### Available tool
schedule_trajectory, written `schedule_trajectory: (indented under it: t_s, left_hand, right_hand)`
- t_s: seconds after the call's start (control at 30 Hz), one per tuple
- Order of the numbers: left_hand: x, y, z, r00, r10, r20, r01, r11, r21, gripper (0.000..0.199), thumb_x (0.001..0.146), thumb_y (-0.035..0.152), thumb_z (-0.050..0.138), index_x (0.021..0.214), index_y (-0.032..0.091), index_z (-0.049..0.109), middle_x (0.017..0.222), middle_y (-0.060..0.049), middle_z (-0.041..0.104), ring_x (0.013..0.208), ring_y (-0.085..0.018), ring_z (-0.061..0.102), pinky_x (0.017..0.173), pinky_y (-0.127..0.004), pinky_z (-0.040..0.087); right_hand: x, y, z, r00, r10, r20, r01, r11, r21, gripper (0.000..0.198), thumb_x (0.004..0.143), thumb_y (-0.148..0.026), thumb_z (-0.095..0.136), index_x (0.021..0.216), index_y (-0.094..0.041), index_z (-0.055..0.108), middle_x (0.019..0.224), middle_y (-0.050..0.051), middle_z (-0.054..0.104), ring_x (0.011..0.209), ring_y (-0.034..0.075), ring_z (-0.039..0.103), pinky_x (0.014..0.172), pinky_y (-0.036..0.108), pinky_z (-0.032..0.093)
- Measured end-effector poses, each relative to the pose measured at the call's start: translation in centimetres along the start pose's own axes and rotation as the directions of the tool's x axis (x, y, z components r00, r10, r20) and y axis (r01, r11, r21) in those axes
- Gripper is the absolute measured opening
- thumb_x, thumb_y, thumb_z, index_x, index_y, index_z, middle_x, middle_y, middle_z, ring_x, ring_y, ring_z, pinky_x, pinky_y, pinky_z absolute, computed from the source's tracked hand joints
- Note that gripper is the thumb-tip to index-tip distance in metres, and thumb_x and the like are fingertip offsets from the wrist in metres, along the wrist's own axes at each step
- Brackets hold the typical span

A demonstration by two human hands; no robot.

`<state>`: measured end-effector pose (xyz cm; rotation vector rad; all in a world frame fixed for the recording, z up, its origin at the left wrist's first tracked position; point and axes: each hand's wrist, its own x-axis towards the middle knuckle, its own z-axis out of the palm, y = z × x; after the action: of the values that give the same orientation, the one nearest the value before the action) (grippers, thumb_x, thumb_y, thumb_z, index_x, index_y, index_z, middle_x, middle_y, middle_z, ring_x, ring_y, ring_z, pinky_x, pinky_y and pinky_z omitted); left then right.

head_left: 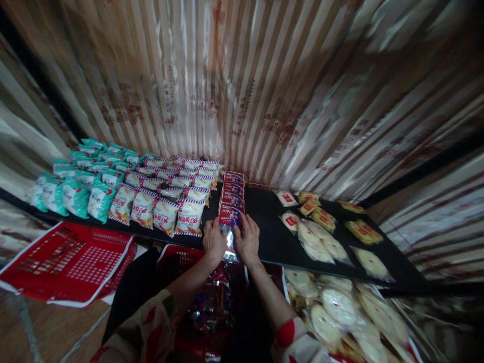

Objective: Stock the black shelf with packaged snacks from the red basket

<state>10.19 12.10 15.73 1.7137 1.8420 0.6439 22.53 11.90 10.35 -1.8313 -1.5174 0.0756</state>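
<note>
My left hand (pixel 214 238) and my right hand (pixel 248 239) are on either side of a red and silver snack packet (pixel 229 233) on the black shelf (pixel 266 217). Fingers of both hands are closed against its side edges, and they cover part of it. The packet's near end looks shiny and silver. Behind it runs a line of similar red packets (pixel 233 189), overlapping one another toward the wall. Left of my left hand stand several rows of white and red snack bags (pixel 164 216).
Teal snack bags (pixel 75 196) fill the shelf's left end. On the right lie yellow packets (pixel 323 219) and pale round packaged items (pixel 315 242). Below are a red basket (pixel 75 262), another with shiny packets (pixel 212 307), and one with round packs (pixel 336 307). Striped sheeting (pixel 242 91) hangs behind.
</note>
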Motion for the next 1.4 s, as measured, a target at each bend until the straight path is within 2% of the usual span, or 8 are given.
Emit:
schedule_trajectory:
  t_s: [0.47, 0.7, 0.93, 1.03, 1.13, 1.2, 1.27, 1.4]
  left_hand:
    - [-0.1, -1.0, 1.0, 0.999, 0.053, -0.003, -0.053, 0.998, 0.042, 0.043, 0.086, 0.020, 0.049, 0.128, 0.018, 0.051, 0.119, -0.012, 0.053, 0.113, -0.022, 0.051, 0.095, -0.030, 0.042]
    - [-0.4, -1.2, 0.8, 0.989, 0.108, -0.102, -0.108, 0.994, 0.009, 0.042, 0.084, 0.022, 0.053, 0.125, 0.016, 0.054, 0.117, -0.013, 0.054, 0.111, -0.025, 0.051, 0.095, -0.036, 0.043]
    - [-4.6, -4.4, 0.1, 0.910, 0.293, -0.295, -0.356, 0.915, -0.188, 0.031, 0.084, 0.009, 0.039, 0.100, 0.019, 0.063, 0.102, -0.007, 0.060, 0.100, -0.018, 0.056, 0.091, -0.031, 0.046]
    - [-8.2, -7.9, 0.8, 0.921, 0.323, -0.219, -0.373, 0.894, -0.249, 0.033, 0.080, 0.005, 0.036, 0.092, 0.019, 0.063, 0.095, -0.005, 0.061, 0.096, -0.016, 0.058, 0.089, -0.029, 0.047]
    - [-11.0, -11.8, 1.9, 0.975, 0.220, 0.039, -0.210, 0.962, -0.177, 0.034, 0.077, 0.003, 0.036, 0.093, 0.017, 0.064, 0.101, -0.008, 0.062, 0.098, -0.016, 0.059, 0.092, -0.029, 0.046]
    - [-11.9, -14.2, 2.6, 0.960, 0.123, 0.251, -0.114, 0.992, -0.050, 0.034, 0.075, 0.004, 0.042, 0.097, 0.016, 0.065, 0.114, -0.010, 0.060, 0.112, -0.018, 0.054, 0.101, -0.030, 0.039]
    - [-12.3, -16.1, 3.2, 0.917, -0.020, 0.399, -0.010, 0.997, 0.074, 0.039, 0.073, 0.005, 0.049, 0.107, 0.016, 0.064, 0.130, -0.011, 0.053, 0.126, -0.022, 0.045, 0.108, -0.031, 0.031]
    - [-12.4, -19.0, 4.0, 0.836, -0.165, 0.524, 0.125, 0.986, 0.110, 0.045, 0.074, 0.008, 0.051, 0.117, 0.013, 0.059, 0.137, -0.013, 0.049, 0.130, -0.025, 0.041, 0.110, -0.034, 0.027]
  right_hand:
    - [0.6, -0.3, 0.4, 0.984, -0.056, 0.167, 0.060, 0.998, -0.020, 0.047, 0.090, -0.036, 0.041, 0.129, -0.013, 0.055, 0.144, 0.013, 0.042, 0.136, 0.026, 0.030, 0.110, 0.044, 0.031]
    - [0.3, -0.7, -0.4, 0.990, -0.132, 0.043, 0.131, 0.991, 0.040, 0.046, 0.091, -0.039, 0.041, 0.128, -0.016, 0.055, 0.146, 0.011, 0.040, 0.138, 0.027, 0.026, 0.108, 0.050, 0.032]
    - [-5.1, -2.8, -3.5, 0.957, -0.252, -0.145, 0.277, 0.942, 0.190, 0.031, 0.091, -0.026, 0.043, 0.117, -0.018, 0.060, 0.122, 0.013, 0.061, 0.116, 0.022, 0.053, 0.099, 0.044, 0.044]
    - [-9.6, -3.2, -4.0, 0.954, -0.290, -0.082, 0.301, 0.911, 0.280, 0.029, 0.090, -0.020, 0.045, 0.114, -0.019, 0.061, 0.109, 0.010, 0.067, 0.104, 0.019, 0.060, 0.094, 0.039, 0.048]
    - [-13.9, -3.0, -3.0, 0.945, -0.268, 0.187, 0.200, 0.927, 0.317, 0.027, 0.091, -0.021, 0.041, 0.103, -0.020, 0.065, 0.093, 0.007, 0.071, 0.089, 0.017, 0.065, 0.085, 0.033, 0.051]
    - [-16.1, -2.8, -1.5, 0.857, -0.203, 0.474, 0.095, 0.966, 0.241, 0.030, 0.090, -0.020, 0.041, 0.105, -0.019, 0.066, 0.099, 0.008, 0.071, 0.093, 0.018, 0.065, 0.088, 0.032, 0.050]
    - [-17.7, -2.5, 0.1, 0.709, -0.118, 0.695, 0.056, 0.992, 0.112, 0.037, 0.083, -0.015, 0.048, 0.117, -0.016, 0.062, 0.120, 0.012, 0.064, 0.113, 0.022, 0.058, 0.098, 0.034, 0.044]
    - [-19.1, -2.2, 3.1, 0.455, 0.076, 0.887, 0.119, 0.982, -0.145, 0.063, 0.077, -0.017, 0.053, 0.139, -0.014, 0.042, 0.148, 0.016, 0.035, 0.139, 0.029, 0.026, 0.114, 0.048, 0.017]
